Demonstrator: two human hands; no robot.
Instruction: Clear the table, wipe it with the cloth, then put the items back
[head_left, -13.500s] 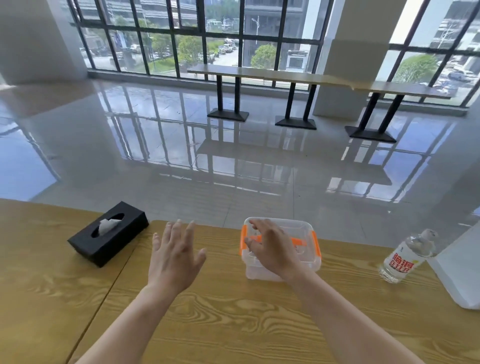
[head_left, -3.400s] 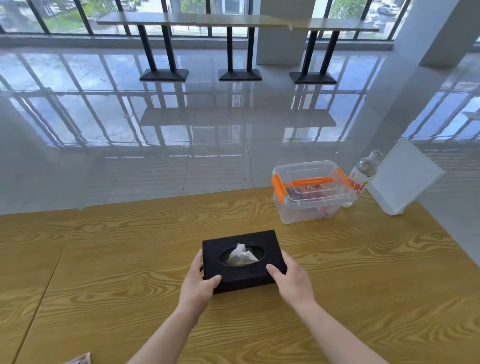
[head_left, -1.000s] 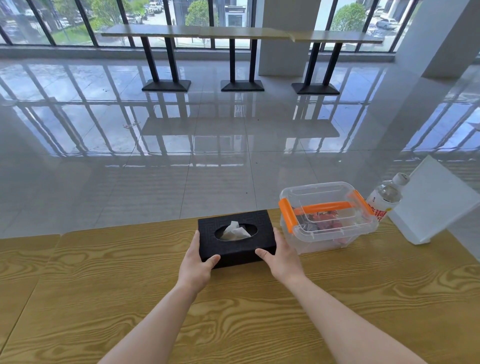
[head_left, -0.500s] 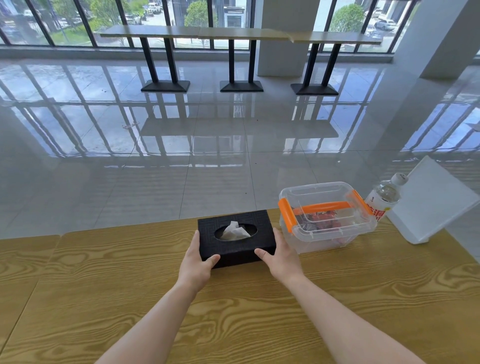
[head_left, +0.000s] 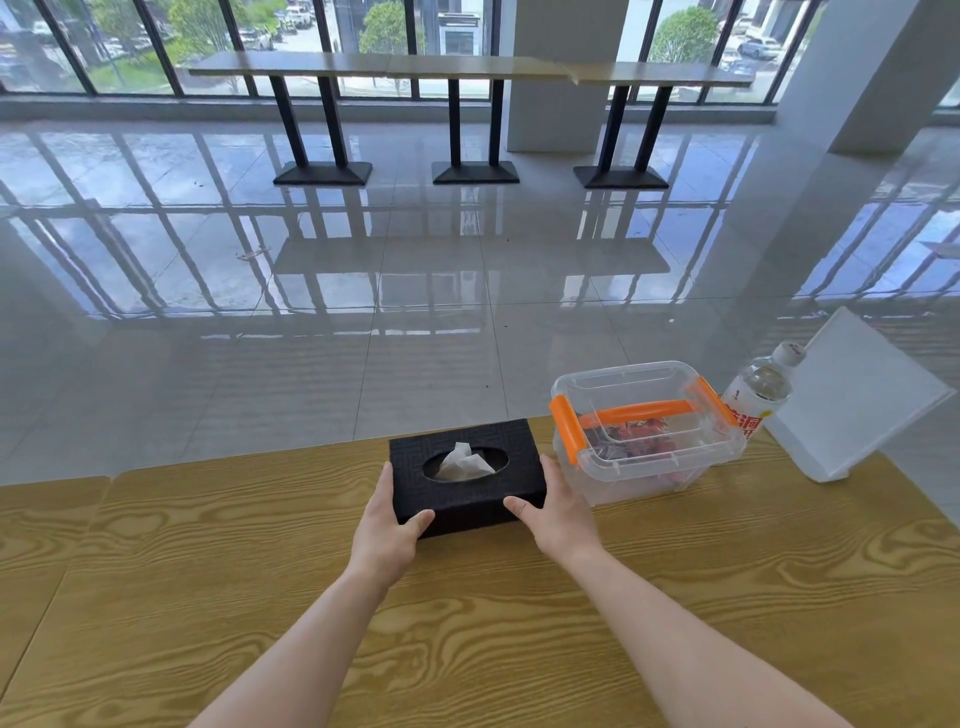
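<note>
Hands — our left hand (head_left: 387, 530) and right hand (head_left: 558, 512) — are clamping the tissue box (head_left: 465, 478) near the table (head_left: 208, 545) edge; overpushing risks tipping it off.

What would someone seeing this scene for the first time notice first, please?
Most likely the black tissue box near the far edge of the wooden table, held between the left hand and the right hand, a white tissue poking from its oval slot. Just right of it stands a clear plastic container with orange clips and handle, with a water bottle behind its right end.
</note>
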